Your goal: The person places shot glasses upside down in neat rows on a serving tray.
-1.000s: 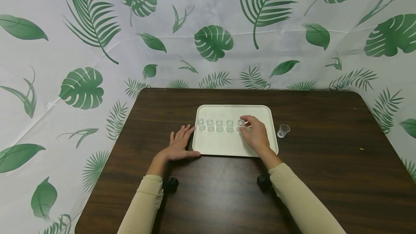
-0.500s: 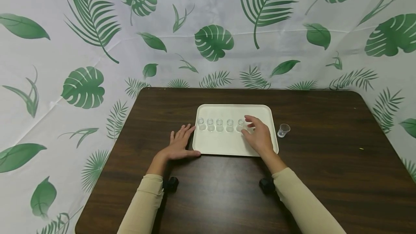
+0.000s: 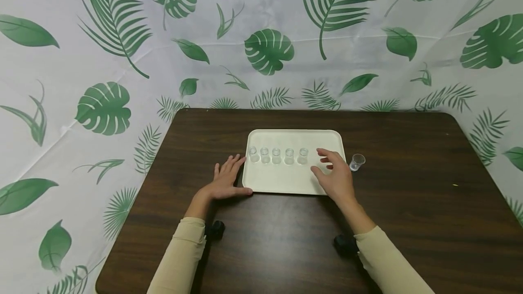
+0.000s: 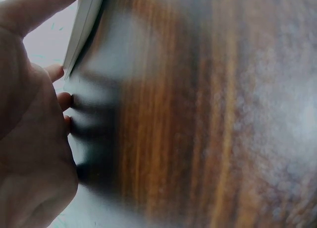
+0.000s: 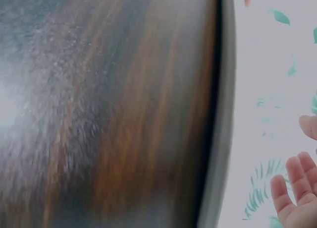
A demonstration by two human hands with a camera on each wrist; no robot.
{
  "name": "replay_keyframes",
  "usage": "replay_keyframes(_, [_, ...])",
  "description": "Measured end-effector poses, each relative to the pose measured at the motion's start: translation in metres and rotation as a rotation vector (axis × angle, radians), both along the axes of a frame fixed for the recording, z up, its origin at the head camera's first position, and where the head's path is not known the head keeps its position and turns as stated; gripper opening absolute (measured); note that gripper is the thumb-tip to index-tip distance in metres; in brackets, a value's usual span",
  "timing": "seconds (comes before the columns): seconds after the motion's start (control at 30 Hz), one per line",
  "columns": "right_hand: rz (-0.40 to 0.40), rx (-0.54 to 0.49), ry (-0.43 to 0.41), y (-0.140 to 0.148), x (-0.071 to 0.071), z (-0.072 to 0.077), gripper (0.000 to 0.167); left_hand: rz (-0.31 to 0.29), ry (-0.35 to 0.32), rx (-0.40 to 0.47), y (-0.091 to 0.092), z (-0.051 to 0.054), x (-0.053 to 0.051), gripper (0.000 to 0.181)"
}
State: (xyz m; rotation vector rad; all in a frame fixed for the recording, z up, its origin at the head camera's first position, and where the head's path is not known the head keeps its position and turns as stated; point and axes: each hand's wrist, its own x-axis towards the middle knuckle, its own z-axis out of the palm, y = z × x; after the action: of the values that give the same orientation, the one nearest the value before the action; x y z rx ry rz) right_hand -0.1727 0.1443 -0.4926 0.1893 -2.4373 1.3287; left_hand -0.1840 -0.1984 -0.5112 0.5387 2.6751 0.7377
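Several small clear cups stand in one row across a white tray (image 3: 286, 184), in the head view. The rightmost cup (image 3: 303, 156) of the row is nearest to my right hand (image 3: 338, 179), which hovers over the tray's right part with fingers apart and nothing between them. One more clear cup (image 3: 357, 162) is on the table just off the tray's right edge, beyond the right hand. My left hand (image 3: 224, 183) lies spread at the tray's left edge, its thumb and fingertips touching the tray's side. In the left wrist view the thumb (image 4: 42, 9) reaches the tray rim (image 4: 81, 27).
The tray rests on a dark brown wooden table (image 3: 273, 239). Behind it hangs a white cloth (image 3: 229, 58) printed with green leaves. A tiny yellow scrap (image 3: 455, 185) lies on the table at the right.
My right hand has let go of the rightmost cup in the row and moved right, away from it. The cup stays on the tray. The left hand has not moved.
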Motion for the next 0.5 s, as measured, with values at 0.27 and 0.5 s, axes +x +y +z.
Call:
replay_keyframes(0.27, [-0.062,0.003,0.091,0.023,0.015,0.019,0.045,-0.002,-0.006,0.000,-0.001,-0.004,-0.001,0.106])
replay_keyframes(0.5, [-0.164,-0.036,0.119,0.053,0.025,0.027,0.043,-0.012,0.000,0.004,-0.002,-0.006,-0.002,0.107])
